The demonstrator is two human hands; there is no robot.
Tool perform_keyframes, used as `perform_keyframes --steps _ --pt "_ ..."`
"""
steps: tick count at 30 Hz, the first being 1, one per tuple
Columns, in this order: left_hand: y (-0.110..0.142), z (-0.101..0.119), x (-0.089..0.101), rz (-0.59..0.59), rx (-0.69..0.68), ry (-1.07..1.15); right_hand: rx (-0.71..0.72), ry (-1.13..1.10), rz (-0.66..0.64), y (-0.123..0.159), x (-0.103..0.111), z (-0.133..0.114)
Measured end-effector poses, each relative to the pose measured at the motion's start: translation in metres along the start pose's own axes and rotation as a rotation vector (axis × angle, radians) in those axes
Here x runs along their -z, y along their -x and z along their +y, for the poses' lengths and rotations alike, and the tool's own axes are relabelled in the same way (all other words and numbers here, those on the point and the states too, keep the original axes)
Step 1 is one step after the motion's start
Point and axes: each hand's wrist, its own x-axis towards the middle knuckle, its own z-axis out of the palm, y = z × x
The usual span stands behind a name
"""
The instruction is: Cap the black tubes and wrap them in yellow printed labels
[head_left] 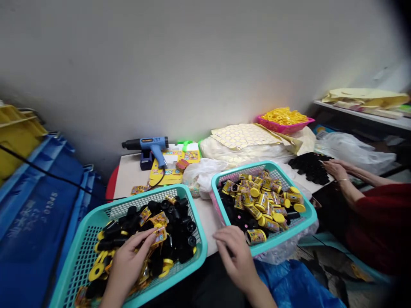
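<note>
My left hand (pixel 131 256) is over the left teal basket (pixel 199 229), its thumb and forefinger pinching a small yellow printed label (pixel 160 235). Under it in the basket lie black plastic parts (pixel 184 229), yellow rings (pixel 96 271) and more printed labels (pixel 159 219). My right hand (pixel 236 256) holds nothing. Its fingers are apart, by the near left corner of the right teal basket (pixel 278 242). That basket is heaped with small yellow-lidded jars (pixel 263 202) wrapped in printed labels, with black parts along its left side.
A blue heat gun (pixel 154 147) rests on a stand at the back left; its cord crosses the left basket's rim. Beyond are plastic bags (pixel 205 173), sticker sheets (pixel 245 134) and a pink basket (pixel 285 127) of yellow parts. At right, another person's hands (pixel 338 169) touch a black pile (pixel 310 167).
</note>
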Motion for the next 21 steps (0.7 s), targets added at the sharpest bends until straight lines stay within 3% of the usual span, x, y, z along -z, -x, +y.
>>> perform_keyframes --steps 4,7,10,13,17,19,21 --pt "0.005 -0.02 0.017 -0.004 -0.039 -0.058 0.037 -0.086 -0.232 -0.014 -0.021 -0.028" --pt "0.009 -0.033 0.034 0.036 -0.033 -0.048 0.06 -0.079 -0.308 -0.014 -0.023 -0.031" --pt "0.009 -0.039 0.041 0.044 0.027 0.002 0.063 0.024 -0.221 -0.01 -0.014 -0.014" --pt "0.004 -0.033 0.032 0.008 0.05 0.031 -0.028 0.137 -0.027 -0.008 0.002 0.01" --pt "-0.009 -0.03 0.022 -0.141 -0.081 -0.123 -0.149 0.147 0.121 -0.004 0.019 0.022" --pt "-0.014 -0.043 0.033 -0.067 -0.164 -0.302 -0.2 0.067 0.098 0.002 0.016 0.016" --pt "-0.014 -0.068 0.055 0.137 -0.176 -0.507 -0.287 -0.063 0.039 0.013 0.002 0.009"
